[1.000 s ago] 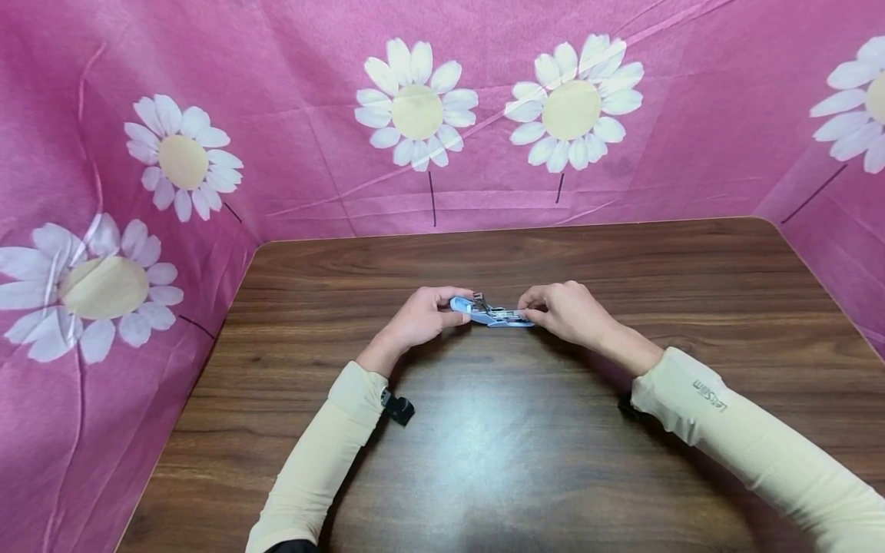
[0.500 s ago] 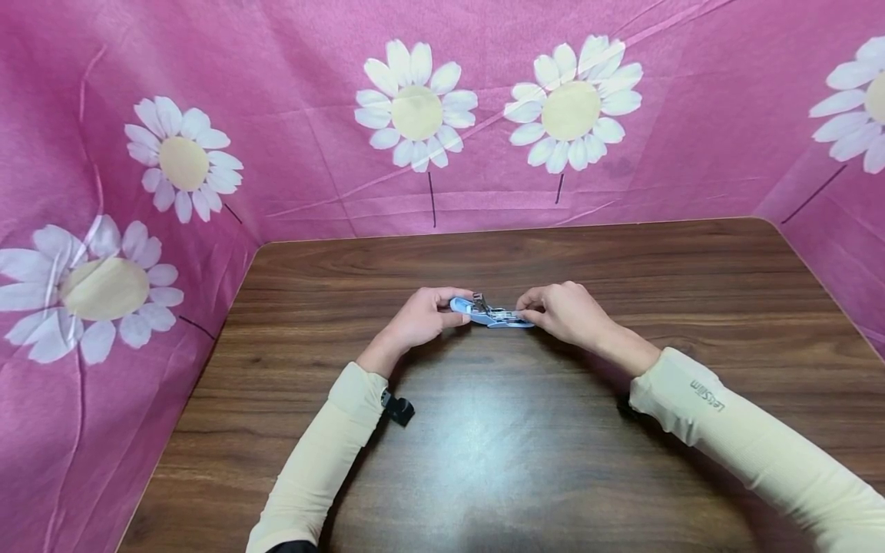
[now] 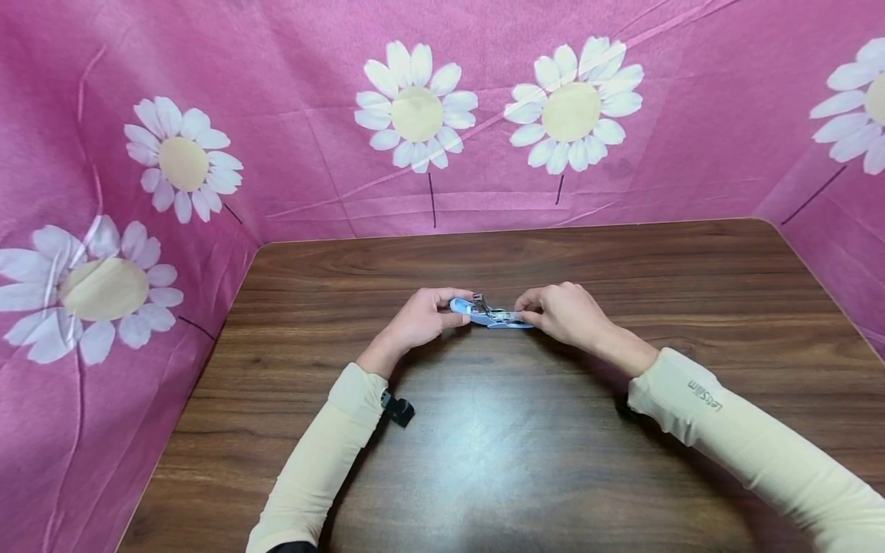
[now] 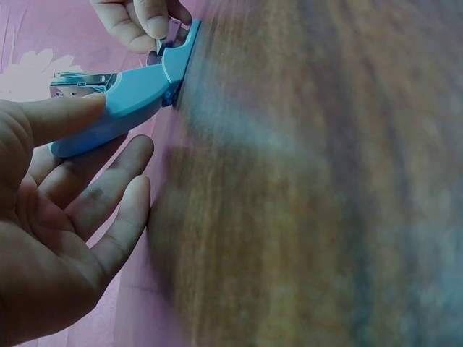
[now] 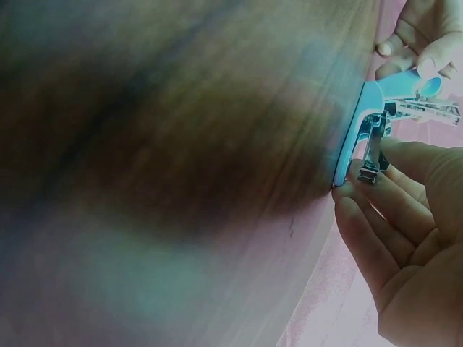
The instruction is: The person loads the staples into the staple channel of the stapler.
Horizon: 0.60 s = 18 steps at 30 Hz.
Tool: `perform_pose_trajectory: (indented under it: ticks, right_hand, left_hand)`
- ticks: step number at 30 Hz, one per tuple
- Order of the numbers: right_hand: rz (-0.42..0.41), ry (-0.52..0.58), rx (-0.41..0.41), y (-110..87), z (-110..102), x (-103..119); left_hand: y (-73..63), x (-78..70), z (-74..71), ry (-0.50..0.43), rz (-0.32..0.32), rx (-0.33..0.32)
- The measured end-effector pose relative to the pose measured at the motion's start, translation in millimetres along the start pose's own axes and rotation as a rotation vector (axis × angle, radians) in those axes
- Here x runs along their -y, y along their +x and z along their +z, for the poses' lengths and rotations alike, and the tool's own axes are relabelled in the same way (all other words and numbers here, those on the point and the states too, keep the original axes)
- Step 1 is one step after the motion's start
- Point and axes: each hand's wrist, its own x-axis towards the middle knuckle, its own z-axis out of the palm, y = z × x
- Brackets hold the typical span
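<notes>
A light-blue stapler (image 3: 480, 316) stands opened up on the table, its cover swung to the left and its metal parts exposed. My left hand (image 3: 420, 316) holds the cover between thumb and fingers, while its other fingers spread loosely below in the left wrist view. At the stapler's right end, my right hand (image 3: 568, 313) pinches at the metal staple channel (image 5: 372, 148) with thumb and fingertips. The base (image 5: 351, 148) stays against the tabletop. Whether a strip of staples sits between the right fingertips is hidden by the fingers.
The brown wood-grain table (image 3: 470, 461) reaches back to a pink cloth (image 3: 311, 115) printed with white daisies, which surrounds its rear and sides. A black strap end (image 3: 398, 409) hangs by the left wrist.
My right hand has crept very slightly left along the staple channel. The left hand and the stapler look unmoved.
</notes>
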Motion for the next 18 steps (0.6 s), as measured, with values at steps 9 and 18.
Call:
perform_pose_trajectory:
  ticks: [9,18]
  right_hand:
    - [0.000,-0.002,0.002,-0.2,0.2,0.3]
    - [-0.006,0.017,-0.009,-1.1,1.5,-2.6]
  left_hand:
    - [0.8,0.5,-0.1,0.018,0.002,-0.004]
    - [0.7,0.8,0.0,0.015,-0.002,-0.005]
